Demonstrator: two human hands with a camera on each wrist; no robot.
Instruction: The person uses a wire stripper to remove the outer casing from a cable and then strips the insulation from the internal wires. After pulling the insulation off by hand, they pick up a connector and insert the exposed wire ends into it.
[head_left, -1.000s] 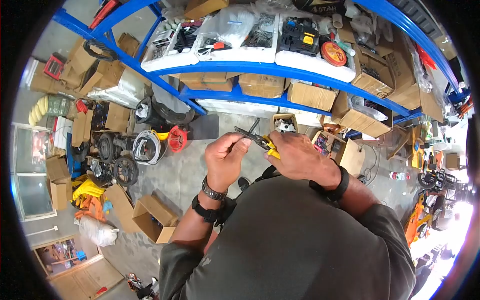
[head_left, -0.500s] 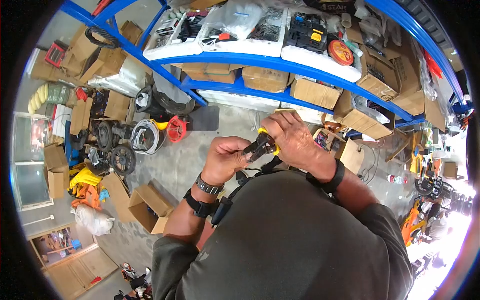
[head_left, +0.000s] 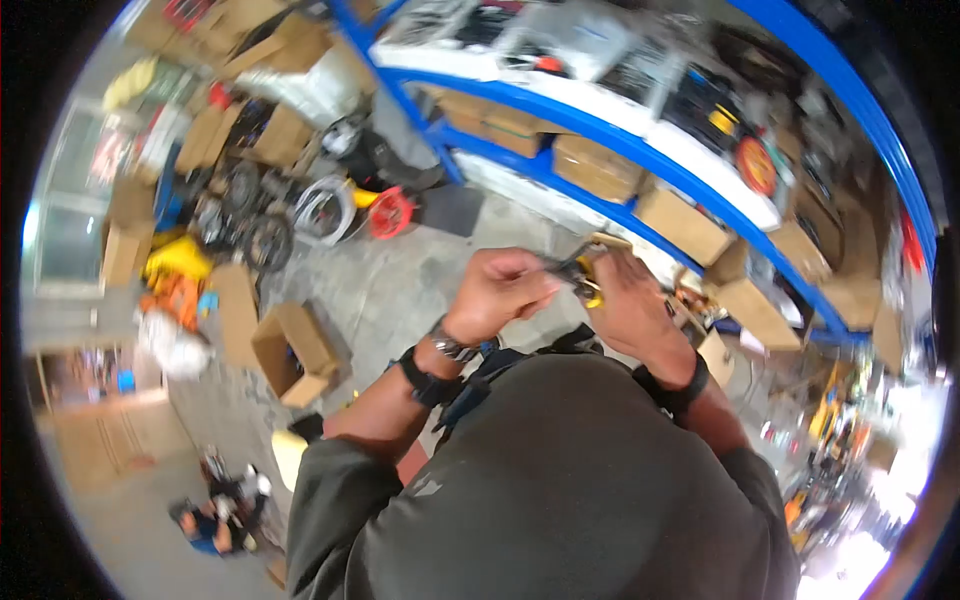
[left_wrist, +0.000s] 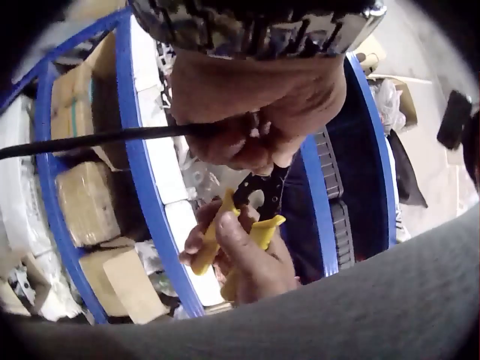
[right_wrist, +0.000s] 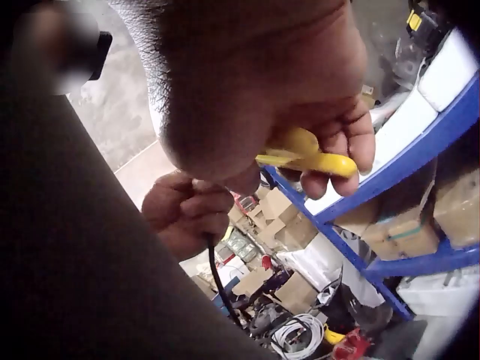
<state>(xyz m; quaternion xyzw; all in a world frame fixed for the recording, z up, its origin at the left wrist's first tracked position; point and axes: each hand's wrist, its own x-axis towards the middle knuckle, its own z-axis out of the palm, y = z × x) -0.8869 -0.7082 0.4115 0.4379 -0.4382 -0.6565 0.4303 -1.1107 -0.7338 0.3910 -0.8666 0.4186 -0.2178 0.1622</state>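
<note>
The right hand (head_left: 635,305) grips a plier-like tool by its yellow handles (left_wrist: 262,232); its dark head (left_wrist: 259,193) points toward the left hand. Fingers and thumb of the left hand (head_left: 503,297) pinch a thin black cable (left_wrist: 112,139), which trails out of the fist in the left wrist view. In the right wrist view the cable (right_wrist: 217,279) hangs below the left hand (right_wrist: 187,214), while the right hand (right_wrist: 285,97) curls round the yellow handles (right_wrist: 315,160). Whether the tool's jaws touch the cable cannot be told.
A blue shelf rack (head_left: 530,100) with cardboard boxes (head_left: 597,168) and white trays stands in front. On the floor at left are an open carton (head_left: 290,352), wheels (head_left: 267,242), a coiled white cable (head_left: 323,212) and a red object (head_left: 391,212).
The head view has turned and blurred, so the shelf now slants down to the right. Both hands appear farther right in the picture, still close together, with the tool still gripped.
</note>
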